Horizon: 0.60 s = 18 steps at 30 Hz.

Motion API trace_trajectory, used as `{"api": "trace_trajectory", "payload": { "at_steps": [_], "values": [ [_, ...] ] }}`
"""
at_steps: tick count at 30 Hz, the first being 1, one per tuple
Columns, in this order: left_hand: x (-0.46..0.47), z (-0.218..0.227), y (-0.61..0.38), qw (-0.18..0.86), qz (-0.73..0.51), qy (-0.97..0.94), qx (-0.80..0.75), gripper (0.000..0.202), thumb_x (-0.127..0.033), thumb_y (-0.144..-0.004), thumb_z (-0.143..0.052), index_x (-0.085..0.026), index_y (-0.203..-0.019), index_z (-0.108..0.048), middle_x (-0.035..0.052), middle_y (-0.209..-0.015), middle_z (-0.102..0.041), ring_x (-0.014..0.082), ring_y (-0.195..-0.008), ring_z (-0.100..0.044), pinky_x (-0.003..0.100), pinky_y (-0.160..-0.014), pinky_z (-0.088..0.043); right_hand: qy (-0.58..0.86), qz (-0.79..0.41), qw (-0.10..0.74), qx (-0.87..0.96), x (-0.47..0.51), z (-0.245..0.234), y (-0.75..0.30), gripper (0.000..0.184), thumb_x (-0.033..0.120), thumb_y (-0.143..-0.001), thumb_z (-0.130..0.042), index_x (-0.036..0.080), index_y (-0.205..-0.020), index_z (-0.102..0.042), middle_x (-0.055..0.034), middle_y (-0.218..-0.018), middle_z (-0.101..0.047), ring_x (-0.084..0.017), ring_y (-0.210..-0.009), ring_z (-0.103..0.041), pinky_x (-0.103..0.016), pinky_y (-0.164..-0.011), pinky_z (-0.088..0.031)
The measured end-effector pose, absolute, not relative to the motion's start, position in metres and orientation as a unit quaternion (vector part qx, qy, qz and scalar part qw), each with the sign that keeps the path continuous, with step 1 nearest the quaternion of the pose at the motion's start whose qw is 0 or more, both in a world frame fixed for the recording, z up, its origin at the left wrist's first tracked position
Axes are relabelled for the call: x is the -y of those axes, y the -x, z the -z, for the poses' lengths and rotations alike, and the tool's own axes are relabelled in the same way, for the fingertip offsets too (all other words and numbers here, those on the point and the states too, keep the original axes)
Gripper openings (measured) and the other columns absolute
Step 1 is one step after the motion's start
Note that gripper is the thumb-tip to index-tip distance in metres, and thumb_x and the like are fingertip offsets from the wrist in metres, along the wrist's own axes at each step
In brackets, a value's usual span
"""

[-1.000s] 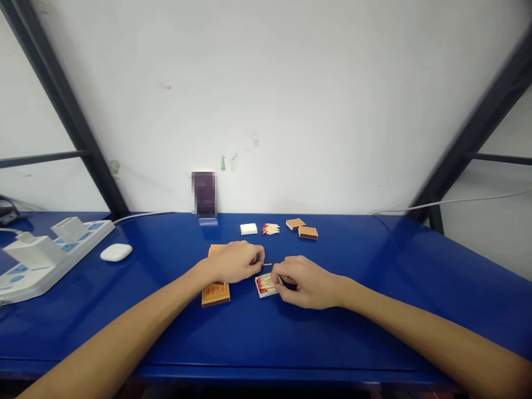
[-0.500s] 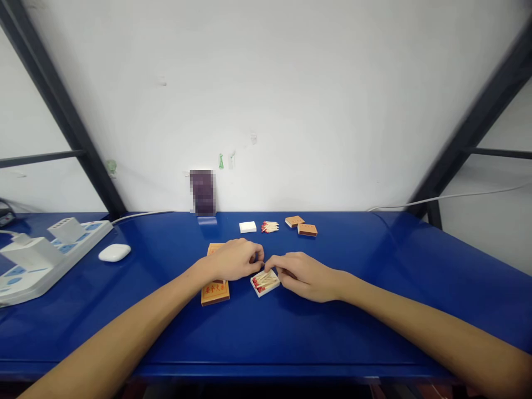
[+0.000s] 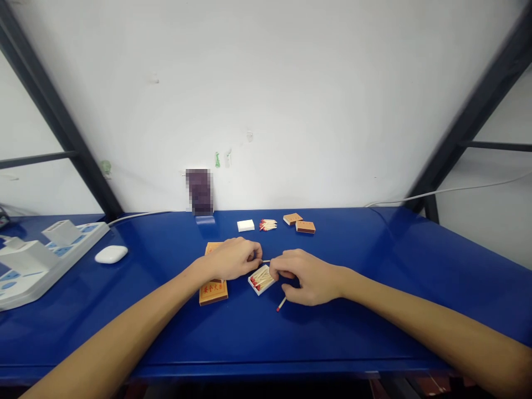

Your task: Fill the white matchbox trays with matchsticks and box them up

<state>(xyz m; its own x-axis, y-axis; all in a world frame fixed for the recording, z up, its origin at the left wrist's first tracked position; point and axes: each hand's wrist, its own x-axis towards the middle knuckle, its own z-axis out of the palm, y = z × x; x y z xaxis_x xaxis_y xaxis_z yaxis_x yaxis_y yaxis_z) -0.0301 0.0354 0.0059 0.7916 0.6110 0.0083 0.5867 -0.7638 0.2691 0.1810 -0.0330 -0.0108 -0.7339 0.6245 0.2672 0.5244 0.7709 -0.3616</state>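
My left hand (image 3: pixel 239 258) is closed in a pinch, and a thin pale matchstick (image 3: pixel 266 261) pokes out past its fingertips. Just below those fingers lies a small white matchbox tray (image 3: pixel 260 292) holding several red-headed matches. My right hand (image 3: pixel 307 277) is at the tray's right side, index finger bent by its edge and thumb apart from it. A single match (image 3: pixel 281 304) sticks out below that thumb, its red head toward me; whether the thumb touches it is hidden. Under my left wrist lies an orange matchbox (image 3: pixel 213 291), partly covered, with another orange box (image 3: pixel 211 247) behind.
Toward the wall lie a white box (image 3: pixel 245 225), a small pile of matches (image 3: pixel 268 224) and two small brown matchboxes (image 3: pixel 305 227). A white rounded case (image 3: pixel 111 254) and a power strip (image 3: pixel 54 263) with plugs occupy the left. A blurred dark object (image 3: pixel 200 191) leans on the wall.
My right thumb has moved away from the index finger, and a single match now shows beneath it. A matchstick has come into sight at my left fingertips. The view has shifted slightly.
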Motion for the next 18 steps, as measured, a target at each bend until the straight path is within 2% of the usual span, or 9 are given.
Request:
{"api": "trace_trajectory", "payload": {
  "at_steps": [2, 10, 14, 18],
  "values": [
    [-0.036, -0.005, 0.031, 0.125, -0.050, -0.939, -0.317, 0.012, -0.027, -0.090, -0.049, -0.022, -0.084, -0.059, -0.0028, -0.068, -0.065, 0.0143, -0.059, -0.054, 0.026, -0.054, -0.028, 0.298, -0.142, 0.172, 0.928, 0.036, 0.009, -0.180, 0.012, 0.012, -0.067, -0.058, 0.019, -0.076, -0.054, 0.0062, -0.064, -0.044, -0.010, -0.056, -0.037, -0.024, -0.060, -0.032],
    [-0.037, -0.003, 0.033, 0.126, -0.070, -0.939, -0.311, 0.016, -0.031, -0.095, -0.042, -0.021, -0.089, -0.054, -0.0019, -0.067, -0.062, 0.0153, -0.061, -0.053, 0.027, -0.055, -0.029, 0.312, -0.255, 0.083, 0.911, 0.035, -0.003, -0.184, 0.008, 0.019, -0.078, -0.062, 0.018, -0.085, -0.065, 0.0064, -0.065, -0.044, -0.007, -0.055, -0.041, -0.020, -0.054, -0.033],
    [-0.037, -0.003, 0.033, 0.122, -0.073, -0.940, -0.310, 0.016, -0.031, -0.096, -0.042, -0.022, -0.088, -0.053, -0.0023, -0.066, -0.061, 0.0151, -0.060, -0.052, 0.027, -0.056, -0.030, 0.303, -0.249, 0.061, 0.918, 0.036, -0.006, -0.183, 0.005, 0.017, -0.081, -0.061, 0.017, -0.081, -0.066, 0.0068, -0.062, -0.043, -0.007, -0.053, -0.039, -0.020, -0.055, -0.033],
    [-0.037, -0.002, 0.033, 0.130, -0.076, -0.939, -0.309, 0.017, -0.032, -0.096, -0.042, -0.022, -0.087, -0.052, -0.0031, -0.064, -0.060, 0.0146, -0.058, -0.051, 0.027, -0.056, -0.030, 0.299, -0.218, 0.058, 0.927, 0.043, -0.006, -0.176, 0.010, 0.021, -0.092, -0.054, 0.019, -0.089, -0.064, 0.0060, -0.061, -0.049, -0.008, -0.055, -0.043, -0.022, -0.060, -0.033]
  ]
}}
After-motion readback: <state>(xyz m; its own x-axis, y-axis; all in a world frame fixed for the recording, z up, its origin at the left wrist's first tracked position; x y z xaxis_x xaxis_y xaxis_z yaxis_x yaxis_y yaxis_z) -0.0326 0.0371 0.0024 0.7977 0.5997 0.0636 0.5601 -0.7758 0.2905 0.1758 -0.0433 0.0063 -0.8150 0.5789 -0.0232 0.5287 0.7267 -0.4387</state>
